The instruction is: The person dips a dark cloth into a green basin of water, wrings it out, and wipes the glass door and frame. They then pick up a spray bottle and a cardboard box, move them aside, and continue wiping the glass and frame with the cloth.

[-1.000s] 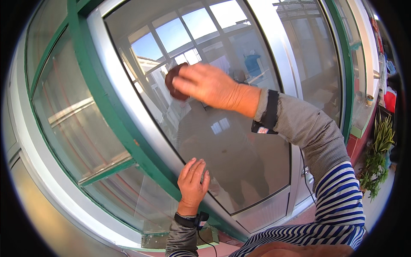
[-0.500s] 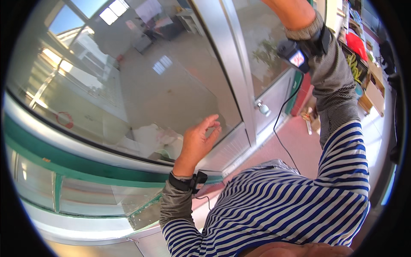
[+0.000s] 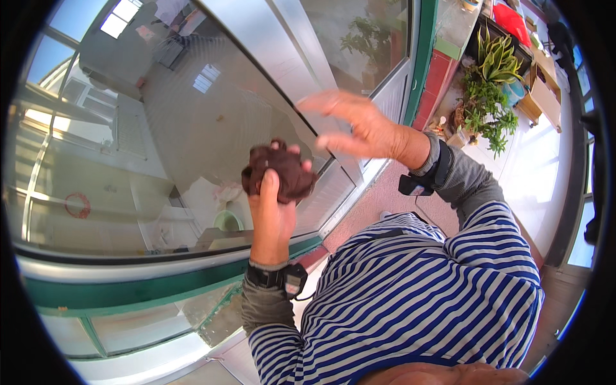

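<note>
A crumpled dark brown cloth [image 3: 289, 173] is bunched in my left hand [image 3: 271, 215], with the thumb pressed over it and the fingertips showing at its far side. Just to the right and beyond it, my right hand [image 3: 362, 128] is open and holds nothing. Its fingers are stretched out and smeared by motion, apart from the thumb. Both hands are in front of a large glass pane [image 3: 212, 128] in a silver metal frame. Whether the cloth touches the glass I cannot tell.
Potted plants, one a snake plant [image 3: 497, 58], stand at the right beside a cardboard box [image 3: 544, 106]. A green ledge [image 3: 160, 276] runs below the pane. Black wristbands with small devices sit on both wrists, with cables trailing from them.
My right hand has come down from the upper right to beside my left. The brown cloth is now in my left hand, which held nothing visible before. The view has shifted, showing more plants.
</note>
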A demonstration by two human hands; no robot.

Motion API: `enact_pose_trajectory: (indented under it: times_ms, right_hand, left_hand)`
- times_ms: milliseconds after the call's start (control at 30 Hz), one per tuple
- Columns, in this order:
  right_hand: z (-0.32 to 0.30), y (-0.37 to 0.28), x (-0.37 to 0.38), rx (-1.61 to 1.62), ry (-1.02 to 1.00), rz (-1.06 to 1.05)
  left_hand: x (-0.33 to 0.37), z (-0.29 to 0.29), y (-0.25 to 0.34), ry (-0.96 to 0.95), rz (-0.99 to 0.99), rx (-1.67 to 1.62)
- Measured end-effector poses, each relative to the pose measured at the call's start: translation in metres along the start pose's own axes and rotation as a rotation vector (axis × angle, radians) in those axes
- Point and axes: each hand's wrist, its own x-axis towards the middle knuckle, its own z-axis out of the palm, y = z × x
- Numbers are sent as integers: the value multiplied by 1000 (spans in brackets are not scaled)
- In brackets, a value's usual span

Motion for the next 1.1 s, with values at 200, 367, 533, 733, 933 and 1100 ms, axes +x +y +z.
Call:
enact_pose_trajectory:
  times_ms: [200,367,533,733,933,1100]
  right_hand:
    - [32,169,-157,-528,-199,971]
    - [95,226,-231,-554,-329,1226]
    - [114,248,-238,-393,-98,1264]
    - [97,268,-249,-115,-47,1279]
    - [70,268,-253,392,-54,1444]
    - [57,253,-268,496,-19,1529]
  left_hand:
    - [-4,-33,-32,21,-128,231]
    - [30,-32,-82,42,-267,266]
    - [53,-32,-110,84,-263,348]
    - [58,-31,-123,135,-209,422]
    - [58,-39,-124,141,-203,380]
    - [56,-43,-125,121,-200,375]
